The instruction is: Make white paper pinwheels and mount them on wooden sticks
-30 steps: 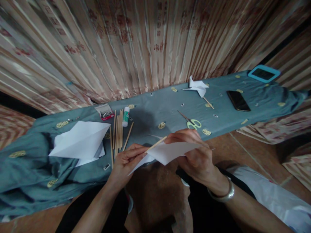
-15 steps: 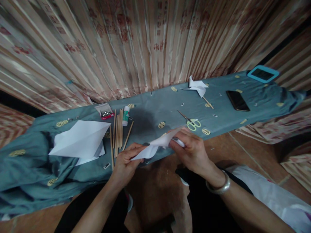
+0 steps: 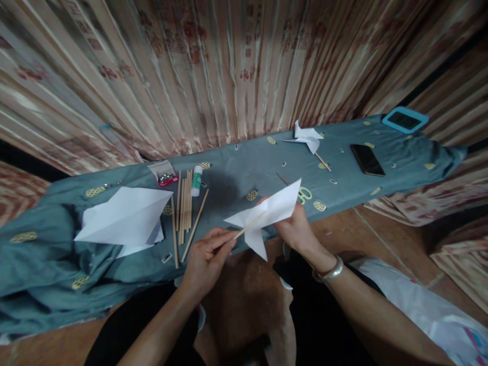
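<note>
Above the table's front edge, a white paper pinwheel is held with its blades spread. A thin wooden stick lies across the side of it facing me, its far end against the paper's middle. My left hand pinches the stick's near end between thumb and fingers. Behind the paper, my right hand grips the pinwheel; most of its fingers are hidden. Just beyond that hand, scissors with light green handles are partly covered by the paper.
On the cloth-covered table lie several wooden sticks, a glue stick, a small box of metal pins and white paper sheets. Farther right are another pinwheel on a stick, a phone and a blue-framed device.
The paper has turned from nearly edge-on to show its spread blades and the stick across it. My left hand has moved from the paper's edge to the stick; my right hand has shifted behind the paper.
</note>
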`<state>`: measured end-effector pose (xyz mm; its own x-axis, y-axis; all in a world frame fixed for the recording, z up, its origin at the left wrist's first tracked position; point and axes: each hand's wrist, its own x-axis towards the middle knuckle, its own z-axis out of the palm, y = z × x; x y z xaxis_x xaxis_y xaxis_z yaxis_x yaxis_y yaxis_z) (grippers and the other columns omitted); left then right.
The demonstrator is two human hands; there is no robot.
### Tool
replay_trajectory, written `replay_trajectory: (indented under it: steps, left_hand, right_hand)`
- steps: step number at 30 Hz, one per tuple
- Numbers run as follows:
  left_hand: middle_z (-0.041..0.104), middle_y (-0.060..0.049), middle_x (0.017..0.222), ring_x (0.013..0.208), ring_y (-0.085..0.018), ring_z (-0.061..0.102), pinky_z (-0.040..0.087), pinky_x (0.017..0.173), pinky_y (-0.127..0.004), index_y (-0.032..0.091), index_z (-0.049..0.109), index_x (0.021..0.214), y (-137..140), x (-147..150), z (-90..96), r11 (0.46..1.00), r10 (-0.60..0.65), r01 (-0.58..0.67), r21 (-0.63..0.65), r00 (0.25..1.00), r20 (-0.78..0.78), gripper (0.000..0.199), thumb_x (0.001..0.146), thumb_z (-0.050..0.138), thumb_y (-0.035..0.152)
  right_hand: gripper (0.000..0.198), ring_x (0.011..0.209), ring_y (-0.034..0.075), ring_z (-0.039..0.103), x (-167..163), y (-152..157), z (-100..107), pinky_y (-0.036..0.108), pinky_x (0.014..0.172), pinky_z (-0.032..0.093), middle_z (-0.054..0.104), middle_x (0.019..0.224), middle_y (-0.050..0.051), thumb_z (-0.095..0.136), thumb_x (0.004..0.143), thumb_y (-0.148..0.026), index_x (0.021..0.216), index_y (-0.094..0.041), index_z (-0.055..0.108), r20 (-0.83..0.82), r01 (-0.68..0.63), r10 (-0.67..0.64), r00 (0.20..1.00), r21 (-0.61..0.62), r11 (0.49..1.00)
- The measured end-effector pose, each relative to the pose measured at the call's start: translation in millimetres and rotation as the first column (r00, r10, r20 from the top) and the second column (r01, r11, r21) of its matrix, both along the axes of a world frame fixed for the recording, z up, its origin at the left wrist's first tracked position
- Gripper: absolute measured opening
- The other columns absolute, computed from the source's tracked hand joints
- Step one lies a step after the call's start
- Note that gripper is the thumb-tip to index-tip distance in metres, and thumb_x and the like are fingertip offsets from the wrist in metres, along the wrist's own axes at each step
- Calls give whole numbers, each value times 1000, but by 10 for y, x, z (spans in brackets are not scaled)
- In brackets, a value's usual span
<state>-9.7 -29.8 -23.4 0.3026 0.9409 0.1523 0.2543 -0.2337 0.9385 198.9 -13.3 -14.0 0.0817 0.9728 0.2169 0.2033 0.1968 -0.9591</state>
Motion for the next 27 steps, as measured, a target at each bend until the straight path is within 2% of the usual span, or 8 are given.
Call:
replay_trajectory:
  steps: [5, 8, 10, 13, 16, 19, 22, 27]
  left_hand:
    - [59, 0, 66, 56, -9, 51, 41, 51, -21, 20, 77, 86, 79, -38, -80, 974, 169, -139, -178, 971, 166, 18, 74, 68, 30]
    - [59, 0, 68, 53, -8, 49, 37, 46, -20, 17, 77, 86, 117, -59, -116, 917, 287, -189, -350, 923, 254, 29, 66, 75, 38]
    - [61, -1, 71, 53, -8, 49, 37, 46, -19, 16, 76, 87, 127, -65, -107, 883, 341, -211, -419, 902, 264, 35, 62, 77, 41]
    - [65, -3, 78, 59, -9, 53, 41, 50, -20, 16, 76, 88, 125, -60, -49, 888, 319, -197, -416, 915, 248, 33, 63, 77, 38]
    - [66, -5, 88, 75, -15, 60, 48, 64, -24, 18, 75, 89, 115, -43, 7, 932, 259, -181, -314, 939, 228, 32, 60, 79, 32]
    - [66, -5, 96, 86, -19, 62, 51, 72, -28, 21, 73, 99, 102, -12, 33, 971, 191, -164, -177, 970, 150, 44, 57, 82, 29]
    - [66, -7, 102, 94, -21, 62, 50, 80, -31, 21, 72, 102, 93, 41, 41, 984, 163, -153, -92, 980, 115, 48, 56, 84, 28]
    - [73, -6, 86, 76, -19, 66, 54, 73, -32, 15, 74, 88, 100, 142, 46, 943, 224, -132, -306, 931, 288, 34, 59, 81, 33]
  right_hand:
    - [14, 58, 13, 55, 50, 16, 14, 24, 53, 43, 65, 65, 0, 63, 72, -26, 79, -17, 70, 31, 94, -93, 995, -41, 995]
    - [14, 65, 14, 59, 35, -50, 44, 25, 59, 45, 69, 77, 1, 60, 78, -26, 84, -18, 71, 123, 63, -65, 990, 17, 998]
    - [14, 77, 17, 64, 15, -106, 85, 29, 70, 48, 72, 88, 3, 57, 81, -22, 86, -20, 70, 217, 23, -48, 975, 119, 993]
    - [20, 88, 20, 64, -15, -174, 168, 36, 82, 47, 72, 92, 4, 52, 81, -13, 90, -21, 68, 343, -61, -48, 938, 301, 952]
    - [23, 88, 20, 62, -38, -208, 227, 38, 83, 47, 71, 91, 4, 53, 79, -10, 93, -21, 67, 390, -92, -65, 919, 370, 924]
    - [17, 84, 19, 63, -58, -210, 223, 35, 78, 48, 71, 88, 4, 55, 80, -13, 88, -21, 68, 339, -56, -45, 940, 280, 958]
    - [12, 72, 16, 60, -79, -199, 179, 28, 66, 47, 68, 79, 2, 56, 81, -18, 82, -20, 69, 226, -17, -1, 974, 77, 997]
    - [12, 53, 9, 48, -102, -188, 167, 21, 50, 38, 57, 60, -3, 65, 77, -29, 73, -17, 66, 8, -92, 95, 995, -167, 982]
